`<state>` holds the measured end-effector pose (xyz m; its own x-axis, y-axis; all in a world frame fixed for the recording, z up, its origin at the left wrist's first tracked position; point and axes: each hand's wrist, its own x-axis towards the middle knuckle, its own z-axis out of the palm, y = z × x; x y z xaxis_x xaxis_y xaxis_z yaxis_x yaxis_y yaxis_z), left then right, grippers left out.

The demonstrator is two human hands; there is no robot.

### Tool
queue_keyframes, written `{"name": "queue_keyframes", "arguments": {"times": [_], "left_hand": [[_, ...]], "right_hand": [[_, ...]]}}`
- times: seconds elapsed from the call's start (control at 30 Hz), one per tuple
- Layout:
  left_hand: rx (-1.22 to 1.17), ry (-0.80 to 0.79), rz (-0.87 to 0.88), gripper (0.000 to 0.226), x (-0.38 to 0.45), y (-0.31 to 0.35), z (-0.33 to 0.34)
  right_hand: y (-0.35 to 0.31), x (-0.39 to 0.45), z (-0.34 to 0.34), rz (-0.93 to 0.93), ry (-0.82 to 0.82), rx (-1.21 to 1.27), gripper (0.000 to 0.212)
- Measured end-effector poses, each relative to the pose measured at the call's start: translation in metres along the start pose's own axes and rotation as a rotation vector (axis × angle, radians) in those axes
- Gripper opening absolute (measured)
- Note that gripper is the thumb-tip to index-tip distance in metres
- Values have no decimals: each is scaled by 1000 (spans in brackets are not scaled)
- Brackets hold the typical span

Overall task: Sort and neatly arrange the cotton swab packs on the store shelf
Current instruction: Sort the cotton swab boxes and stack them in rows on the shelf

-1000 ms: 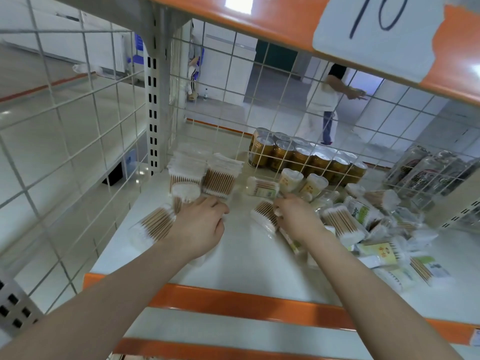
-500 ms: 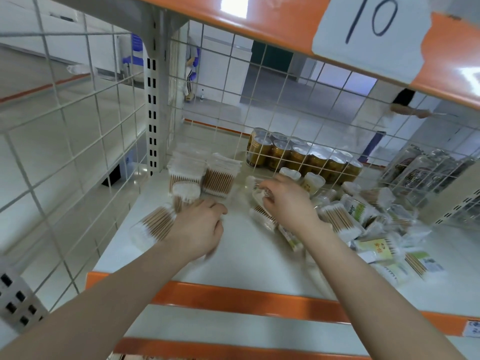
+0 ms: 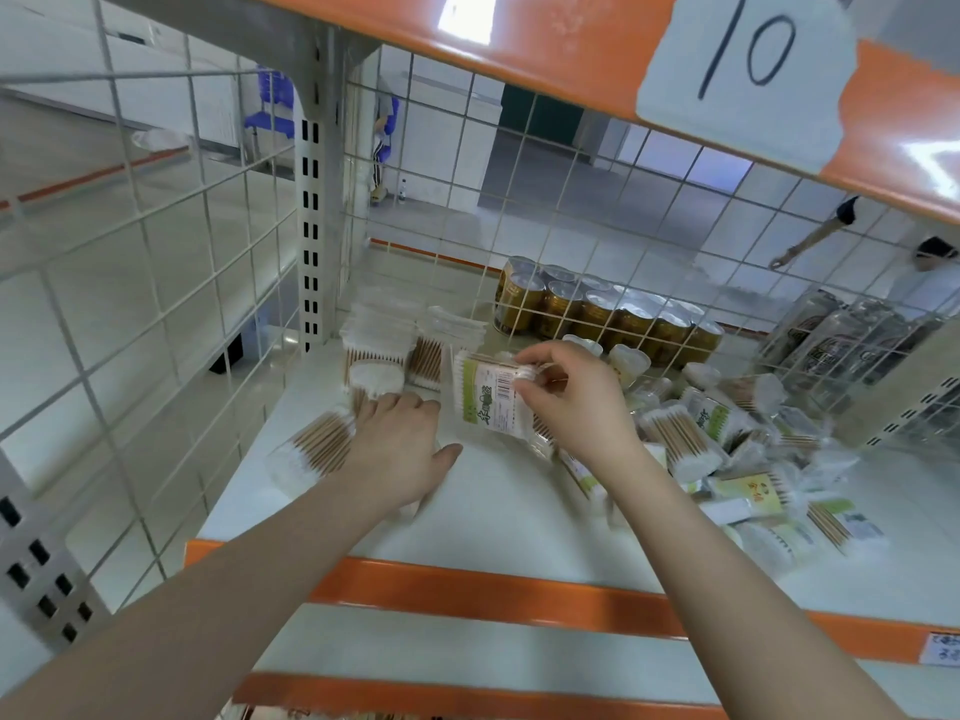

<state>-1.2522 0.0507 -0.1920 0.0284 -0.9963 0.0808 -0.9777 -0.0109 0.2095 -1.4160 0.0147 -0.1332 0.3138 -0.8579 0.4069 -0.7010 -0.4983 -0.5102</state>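
Head view, frame centre: the right hand (image 3: pixel 566 392) pinches a green-labelled swab pack (image 3: pixel 491 394) above the shelf (image 3: pixel 498 517), left hand (image 3: pixel 400 449) lying flat, released; next, probably placing it beside the stacked packs (image 3: pixel 410 340).

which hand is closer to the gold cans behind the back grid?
Right. The right hand holds a labelled swab pack just in front of the gold cans; the left hand rests lower left, farther away.
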Motion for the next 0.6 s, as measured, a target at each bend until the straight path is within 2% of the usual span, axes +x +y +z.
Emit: {"name": "queue_keyframes", "arguments": {"times": [0.23,0.37,0.47,0.6], "left_hand": [[-204,106,5,37,0,2,2],[-420,151,-4,29,-1,2,6],[-575,171,17,34,-4,3,4],[-629,213,61,34,-6,-1,4]], "right_hand": [[12,-5,3,143,20,220,22],[19,-9,8,194,27,294,26],[24,-9,11,193,29,264,29],[34,-11,14,208,-33,188,30]]}}
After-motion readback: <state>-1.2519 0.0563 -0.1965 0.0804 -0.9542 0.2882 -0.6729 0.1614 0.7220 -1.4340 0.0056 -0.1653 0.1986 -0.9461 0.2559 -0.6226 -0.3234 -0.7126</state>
